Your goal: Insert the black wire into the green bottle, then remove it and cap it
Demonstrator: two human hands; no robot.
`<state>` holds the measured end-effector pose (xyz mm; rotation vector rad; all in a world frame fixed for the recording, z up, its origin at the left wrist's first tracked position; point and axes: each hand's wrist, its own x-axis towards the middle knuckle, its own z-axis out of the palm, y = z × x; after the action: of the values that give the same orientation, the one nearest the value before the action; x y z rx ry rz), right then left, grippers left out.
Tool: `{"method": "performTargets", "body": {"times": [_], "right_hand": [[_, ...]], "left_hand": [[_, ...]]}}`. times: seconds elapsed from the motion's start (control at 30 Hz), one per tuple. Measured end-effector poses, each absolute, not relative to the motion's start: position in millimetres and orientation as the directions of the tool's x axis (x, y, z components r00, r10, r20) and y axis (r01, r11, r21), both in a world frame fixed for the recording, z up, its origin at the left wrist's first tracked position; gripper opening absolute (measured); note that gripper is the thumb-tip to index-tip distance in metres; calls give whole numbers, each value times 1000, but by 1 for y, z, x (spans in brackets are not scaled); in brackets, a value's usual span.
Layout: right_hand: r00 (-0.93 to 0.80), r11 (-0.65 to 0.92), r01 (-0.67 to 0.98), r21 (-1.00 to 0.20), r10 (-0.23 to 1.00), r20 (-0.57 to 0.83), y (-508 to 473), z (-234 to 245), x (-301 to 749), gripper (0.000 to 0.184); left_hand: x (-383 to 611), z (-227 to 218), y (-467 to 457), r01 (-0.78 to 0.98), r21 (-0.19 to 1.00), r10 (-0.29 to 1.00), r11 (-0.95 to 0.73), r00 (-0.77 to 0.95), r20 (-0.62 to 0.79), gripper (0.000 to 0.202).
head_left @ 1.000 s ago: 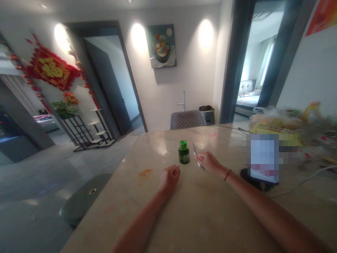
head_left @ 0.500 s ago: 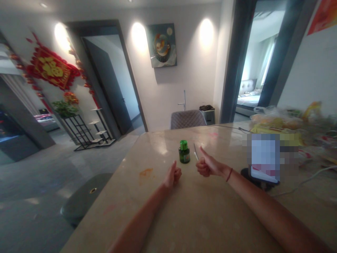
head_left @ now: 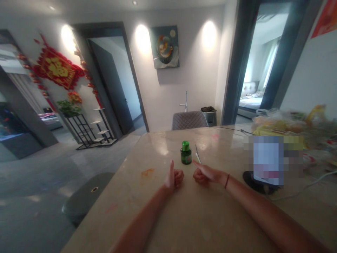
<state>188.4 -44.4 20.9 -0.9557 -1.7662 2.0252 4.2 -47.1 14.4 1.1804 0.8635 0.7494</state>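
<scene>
A small green glass bottle (head_left: 186, 157) with a bright green cap stands upright on the table, just beyond my hands. My left hand (head_left: 174, 177) is a closed fist with its thumb pointing up, in front of the bottle and to its left. My right hand (head_left: 204, 174), also a fist, is to the right, its thumb extended up and leftward near the bottle's base. I see nothing in either hand. Behind the right hand lies a thin stick-like thing (head_left: 198, 156), dark at the far end and pale nearer me; its kind is unclear.
The stone-like table (head_left: 163, 221) carries an orange stain. On the right are a blurred-out device on a round black stand (head_left: 249, 179), cables, and a heap of plastic bags (head_left: 286, 121). A grey chair (head_left: 189, 120) is at the far edge, a green stool (head_left: 88, 193) at the left.
My right hand has come down and a little left, its thumb now tilting toward the bottle. The left thumb stands straighter. The whole view has shifted slightly.
</scene>
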Motion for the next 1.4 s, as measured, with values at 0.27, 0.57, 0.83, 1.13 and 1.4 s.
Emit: {"method": "performTargets", "body": {"times": [0.27, 0.57, 0.83, 1.13, 1.4], "right_hand": [[-19, 388, 681, -621, 857, 515, -4, 55, 181, 38], [-93, 255, 866, -430, 927, 363, -5, 90, 156, 39], [33, 43, 969, -245, 955, 296, -49, 108, 120, 47], [-57, 108, 970, -219, 973, 225, -62, 116, 119, 46], [16, 59, 968, -243, 955, 297, -69, 115, 111, 44]], "left_hand": [[7, 0, -42, 145, 980, 974, -135, -164, 158, 61], [7, -12, -30, 141, 957, 958, -255, -101, 270, 49], [9, -21, -31, 187, 903, 922, -387, 84, 378, 76], [10, -6, -45, 319, 897, 952, -306, 85, 295, 54], [13, 14, -63, 359, 858, 923, -366, 21, 385, 48]]}}
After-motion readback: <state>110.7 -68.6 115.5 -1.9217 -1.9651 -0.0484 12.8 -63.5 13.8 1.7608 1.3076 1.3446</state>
